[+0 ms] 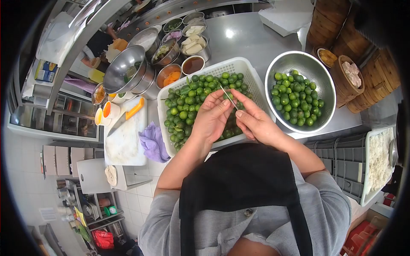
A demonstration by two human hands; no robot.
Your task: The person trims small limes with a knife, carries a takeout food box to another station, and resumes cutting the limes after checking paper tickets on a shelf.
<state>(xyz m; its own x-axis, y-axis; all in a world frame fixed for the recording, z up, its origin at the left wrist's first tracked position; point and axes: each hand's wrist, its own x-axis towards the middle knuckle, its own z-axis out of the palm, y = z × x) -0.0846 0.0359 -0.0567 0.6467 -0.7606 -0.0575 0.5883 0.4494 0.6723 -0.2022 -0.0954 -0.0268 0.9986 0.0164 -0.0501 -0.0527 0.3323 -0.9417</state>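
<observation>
My two hands meet over a white perforated basket (252, 69) heaped with small green limes (183, 114), a few leaves among them. My right hand (257, 121) is closed, gripping a thin, pointed metal tool (229, 97) between thumb and fingers; it slants up and left, and its exact kind is unclear. Beside it, my left hand (212, 115) has its fingers curled round what looks like a single small lime, mostly hidden by fingers and tool. To the right, a steel colander (273, 70) holds more limes (297, 98).
Left of the basket lie a purple cloth (153, 143) and a white cutting board (128, 149) with a yellow-handled knife (134, 109). Steel bowls (124, 68) and ingredient containers (194, 45) stand behind. Bamboo steamers (380, 81) are stacked at the right, above a grey crate (341, 164).
</observation>
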